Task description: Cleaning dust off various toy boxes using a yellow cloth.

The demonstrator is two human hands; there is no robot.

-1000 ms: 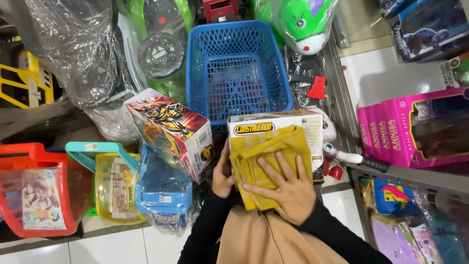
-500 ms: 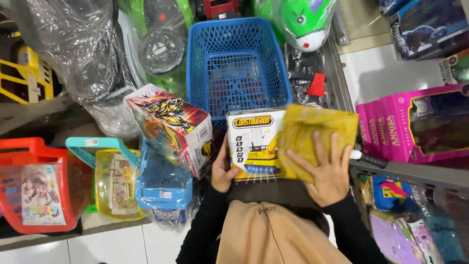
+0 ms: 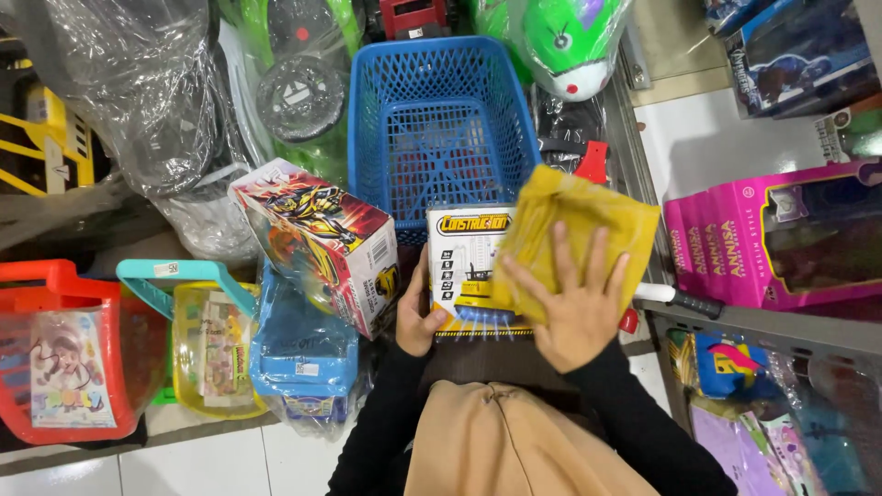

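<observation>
A: While the white toy box [image 3: 470, 268] with the yellow digger picture was propped on the lap, where was it gripped?

B: It was clasped at its left edge by the left hand [image 3: 418, 317], the fingers curled round the side. A folded yellow cloth [image 3: 574, 241] was pressed flat against the box's right part by the right hand [image 3: 574, 308], the fingers spread wide and the palm down, nothing being pinched.

A: How would such wiping be judged best done?

B: The box would be kept steady by the gripping hand, and the cloth would be kept folded and drawn in even strokes across the whole face, so that no corner was missed and the carton was not dented.

A: What was seen around it?

B: Just beyond the box an empty blue basket [image 3: 441, 129] was set. To the left a carton with a yellow robot figure [image 3: 317, 239] was tilted against a blue plastic tub [image 3: 303, 344], and further left a red toy basket [image 3: 73, 354] was placed. At the right a pink doll box [image 3: 772, 239] was laid on a shelf, and a green toy wrapped in plastic [image 3: 560, 41] was lying above. White floor tiles [image 3: 184, 459] were seen at the lower left; the space was crowded with wrapped goods.
</observation>
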